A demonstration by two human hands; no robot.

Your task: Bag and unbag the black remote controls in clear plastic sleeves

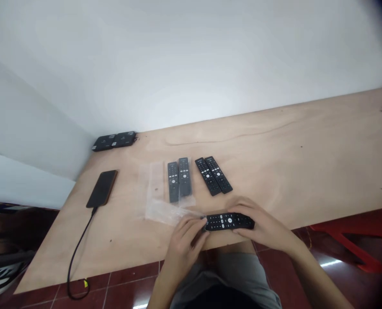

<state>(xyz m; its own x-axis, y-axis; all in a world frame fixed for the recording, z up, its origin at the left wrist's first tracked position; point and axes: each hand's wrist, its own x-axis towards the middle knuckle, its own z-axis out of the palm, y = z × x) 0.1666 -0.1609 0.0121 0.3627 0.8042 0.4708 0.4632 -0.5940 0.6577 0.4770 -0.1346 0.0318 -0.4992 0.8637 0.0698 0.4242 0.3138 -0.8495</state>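
Note:
Both my hands hold a black remote control [229,221] level, just above the front edge of the plywood table [274,150]. My left hand [186,240] pinches its left end, close to a clear plastic sleeve [165,212] lying on the table. My right hand [261,223] wraps over its right end. Farther back, two black remotes [178,180] lie on more clear plastic, and another pair of black remotes [213,175] lies side by side on the bare wood.
A black smartphone [102,189] lies at the left with a black cable [78,253] hanging over the table edge. Several dark flat items [114,140] sit in the far corner against white walls. A red stool or frame [348,240] stands on the tiled floor at the right.

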